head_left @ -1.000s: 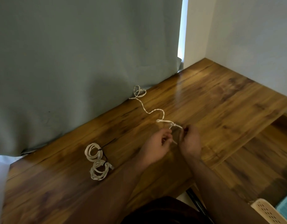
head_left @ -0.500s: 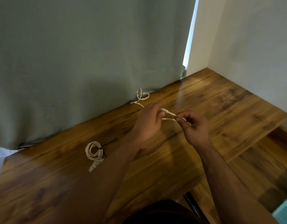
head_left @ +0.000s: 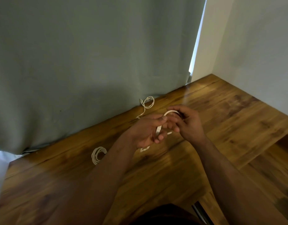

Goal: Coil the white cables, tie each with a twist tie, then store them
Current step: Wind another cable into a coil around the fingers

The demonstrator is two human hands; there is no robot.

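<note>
We are seeing both hands working the white cable (head_left: 170,112) above the wooden table (head_left: 229,127). The left hand (head_left: 146,132) is pinching a stretch of it between thumb and curled fingers (head_left: 163,118), and the right hand (head_left: 188,124) is curling its fingers round the arc of a first loop that is bending over the top. So both sets of fingers are holding the cable, narrow, not spread. A short end is hanging out below the left hand, just above the table.

The far part of the cable is trailing back across the table to a loose tangle (head_left: 147,102) lying right at the hem of the grey curtain (head_left: 91,62). One finished coil (head_left: 98,155) is lying on the table to the left, partly hidden by the left forearm; we are not making out its tie here.

What we are judging as risky:
- The loop is small and only lightly pinched, so it is likely springing open if either hand is easing off to regrip.
- The tangle at the curtain is looking kinked, so pulling slack through could be tightening it into a knot, or dragging it against the curtain hem.
- The dangling end may be slipping out of the left hand, and the coil is then starting uneven.
- We are seeing no twist tie near the hands, so one hand may be having to let go to fetch one, and the coil may be unwinding then.
</note>
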